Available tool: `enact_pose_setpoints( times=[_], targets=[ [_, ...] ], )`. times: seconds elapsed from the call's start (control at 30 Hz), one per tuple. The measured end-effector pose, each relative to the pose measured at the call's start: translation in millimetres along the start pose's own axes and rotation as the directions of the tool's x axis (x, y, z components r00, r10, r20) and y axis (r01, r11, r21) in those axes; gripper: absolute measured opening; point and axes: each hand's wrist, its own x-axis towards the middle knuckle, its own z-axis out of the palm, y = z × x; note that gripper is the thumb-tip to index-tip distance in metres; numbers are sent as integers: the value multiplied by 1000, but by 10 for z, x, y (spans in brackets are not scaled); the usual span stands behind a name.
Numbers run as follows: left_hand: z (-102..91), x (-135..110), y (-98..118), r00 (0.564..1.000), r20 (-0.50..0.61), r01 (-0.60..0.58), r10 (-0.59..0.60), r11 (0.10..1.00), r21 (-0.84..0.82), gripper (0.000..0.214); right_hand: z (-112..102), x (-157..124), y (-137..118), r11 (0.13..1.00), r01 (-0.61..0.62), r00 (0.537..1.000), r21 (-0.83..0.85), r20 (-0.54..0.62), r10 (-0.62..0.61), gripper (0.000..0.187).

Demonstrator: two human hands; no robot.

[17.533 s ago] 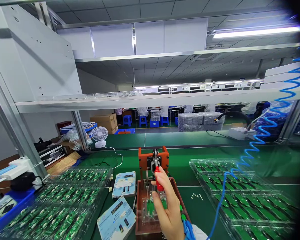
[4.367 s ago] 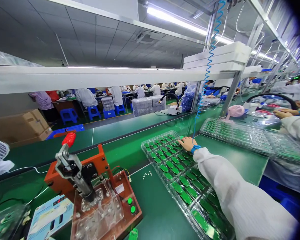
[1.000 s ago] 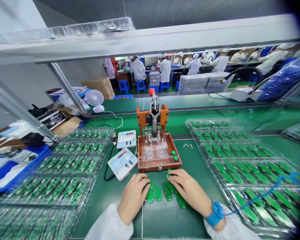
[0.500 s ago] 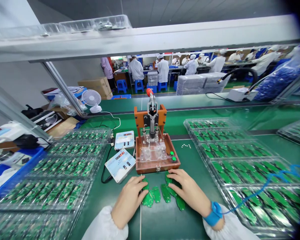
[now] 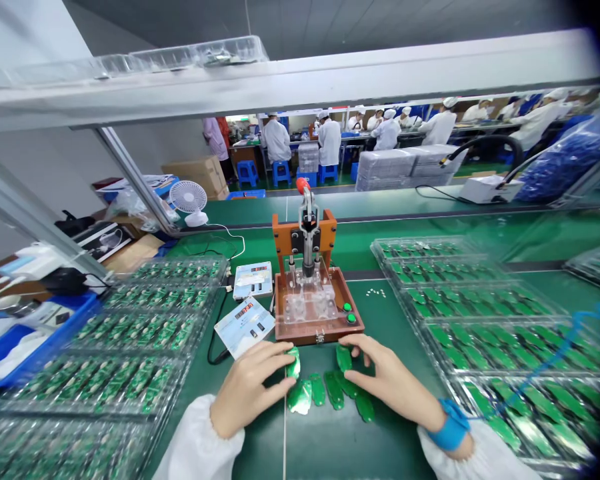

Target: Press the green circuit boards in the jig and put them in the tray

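Note:
Several small green circuit boards [image 5: 325, 393] lie on the green mat just in front of a brown test fixture [image 5: 316, 313] with a red-knobbed lever [image 5: 303, 187] standing upright. My left hand [image 5: 250, 387] pinches one green board [image 5: 294, 363] at its fingertips, lifted off the mat. My right hand [image 5: 385, 380], with a blue wrist strap [image 5: 450, 423], pinches another green board [image 5: 343, 357] beside the fixture's front edge.
Clear trays of green boards [image 5: 480, 320] fill the right side, and more trays [image 5: 130, 333] the left. Two white meters [image 5: 245, 327] sit left of the fixture. A small fan [image 5: 189, 200] stands behind. Other people work at far benches.
Both hands have lifted from lying on the loose boards and each now pinches one board, raised toward the fixture's front edge.

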Motion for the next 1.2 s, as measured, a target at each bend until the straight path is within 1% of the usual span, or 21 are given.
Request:
enact_pose_setpoints(
  times=[0.1,0.17,0.27,0.37,0.53,0.63,0.7,0.8,0.87,0.93,0.97,1.03,1.1,1.13,1.2],
  targets=[
    [-118,256,-82,998,-67,-13,17,998,65,17,-206,209,-156,992,127,991,13,-55,-126,34],
    [-115,474,-193,996,-86,-6,16,994,105,14,-270,456,-219,977,209,972,-42,-103,-212,28],
    [-24,754,-358,999,-52,3,3,993,120,14,-240,832,-219,959,270,954,-89,-113,-279,30],
    [66,882,-437,1000,3,24,-25,995,102,15,-159,1036,-151,950,292,948,-113,-98,-303,32],
    [90,879,-415,995,23,98,-99,994,38,13,-130,1045,-70,944,294,945,-150,-100,-310,28],
    [89,876,-394,994,24,107,-108,994,13,12,-154,1032,-81,941,297,945,-159,-88,-314,25],
    [111,869,-388,994,17,104,-104,995,8,12,-156,1023,-105,939,305,943,-160,-89,-322,20],
    [174,817,-386,995,-17,100,-99,995,4,13,-124,977,-147,933,322,933,-158,-115,-342,13],
    [217,746,-386,994,-41,107,-106,994,13,13,-102,927,-167,929,339,922,-150,-143,-359,13],
    [247,657,-380,991,-69,120,-116,992,46,18,-120,890,-182,924,356,907,-137,-187,-377,13],
    [256,612,-373,989,-96,116,-110,991,63,23,-155,887,-194,924,359,896,-131,-228,-381,10],
    [264,533,-338,978,-200,82,-64,993,83,29,-293,929,-250,931,347,857,-117,-363,-365,11],
    [273,482,-269,945,-326,11,15,997,76,30,-512,1050,-385,939,330,786,-96,-523,-330,15],
    [283,468,-223,928,-368,-40,63,997,67,29,-641,1143,-489,940,331,745,-85,-587,-316,15],
    [325,456,-120,904,-392,-163,172,985,57,29,-901,1396,-756,925,370,683,-82,-651,-331,19]
  ],
)
